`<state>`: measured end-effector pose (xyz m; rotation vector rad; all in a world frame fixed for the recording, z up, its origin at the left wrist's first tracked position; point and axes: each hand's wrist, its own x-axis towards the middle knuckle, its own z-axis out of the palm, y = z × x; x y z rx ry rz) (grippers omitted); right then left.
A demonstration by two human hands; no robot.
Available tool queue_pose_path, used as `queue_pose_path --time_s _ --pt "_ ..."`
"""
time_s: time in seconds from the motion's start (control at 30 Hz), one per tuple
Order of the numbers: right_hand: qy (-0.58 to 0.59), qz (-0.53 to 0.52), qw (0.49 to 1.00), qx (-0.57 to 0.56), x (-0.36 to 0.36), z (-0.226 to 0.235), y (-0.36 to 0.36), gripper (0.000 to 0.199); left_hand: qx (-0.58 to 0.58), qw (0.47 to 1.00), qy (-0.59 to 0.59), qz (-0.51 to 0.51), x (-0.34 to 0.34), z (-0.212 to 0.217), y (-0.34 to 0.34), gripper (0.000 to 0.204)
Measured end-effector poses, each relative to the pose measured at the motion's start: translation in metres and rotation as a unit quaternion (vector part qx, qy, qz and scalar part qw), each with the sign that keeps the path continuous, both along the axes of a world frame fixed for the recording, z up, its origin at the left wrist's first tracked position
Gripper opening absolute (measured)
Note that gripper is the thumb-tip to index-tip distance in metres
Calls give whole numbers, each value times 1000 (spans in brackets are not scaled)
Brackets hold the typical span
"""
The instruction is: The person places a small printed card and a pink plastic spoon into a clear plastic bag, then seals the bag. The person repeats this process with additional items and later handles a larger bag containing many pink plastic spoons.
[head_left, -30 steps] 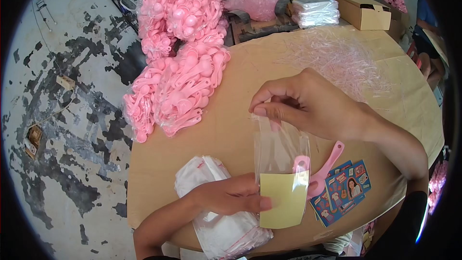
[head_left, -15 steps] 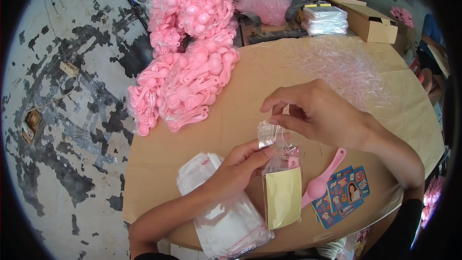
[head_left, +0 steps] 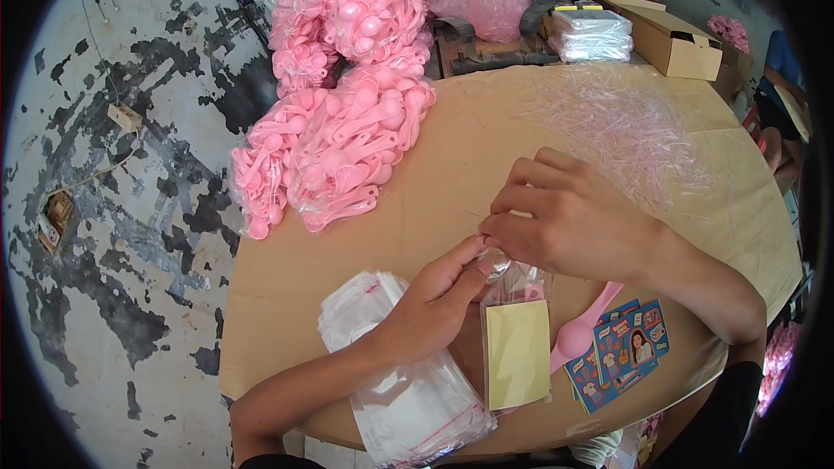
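Observation:
My left hand [head_left: 445,302] is closed on the gathered top of a clear plastic bag [head_left: 514,280], thumb and fingers pinching it. My right hand [head_left: 560,219] meets it there, its fingertips pressed together at the bag's mouth. Inside the bag sit a pale yellow card [head_left: 519,354] and a pink piece with a hole, like a spoon handle's end. Just right of the bag, a loose pink spoon [head_left: 575,339] lies on the table, partly against several blue printed cards [head_left: 632,343]. A stack of clear plastic bags [head_left: 421,404] lies beneath my left forearm.
Large clear bags full of pink spoons [head_left: 356,135] rise at the table's far left. Thin clear strips [head_left: 621,126] are scattered at the far right of the brown-covered table [head_left: 347,247]. Beyond stand wrapped packs [head_left: 591,35] and a cardboard box [head_left: 682,43]. A person [head_left: 777,78] is at the right.
My right hand has come down onto the bag's top and my left fingers have moved up to meet it. The bag's upper end, flat and upright before, is now gathered between my fingers.

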<state>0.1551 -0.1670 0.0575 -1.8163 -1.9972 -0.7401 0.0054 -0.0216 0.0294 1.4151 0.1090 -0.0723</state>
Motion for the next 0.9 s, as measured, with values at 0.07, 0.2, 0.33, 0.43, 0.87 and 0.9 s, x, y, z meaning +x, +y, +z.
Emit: queue_pose_path --time_s 0.07,0.2,0.33,0.43,0.87,0.9 --pt "-49 4 999 0 1 -4 0 14 15 1000 9 0 1 -5 1 38" --pt "-40 1 999 -26 0 -3 -2 18 136 988 16 -74 4 -10 10 36" --pt "20 -12 1000 0 -1 3 -4 17 189 978 -39 -83 4 -11 12 36" --pt "240 -19 968 64 9 21 -6 14 180 976 -86 -84 1 -9 6 39" --pt "220 -188 942 -168 153 8 -66 22 -94 995 -14 -16 3 -5 8 44" --pt "193 -177 963 -60 148 4 -50 24 -86 996 -2 5 4 -5 15 43"
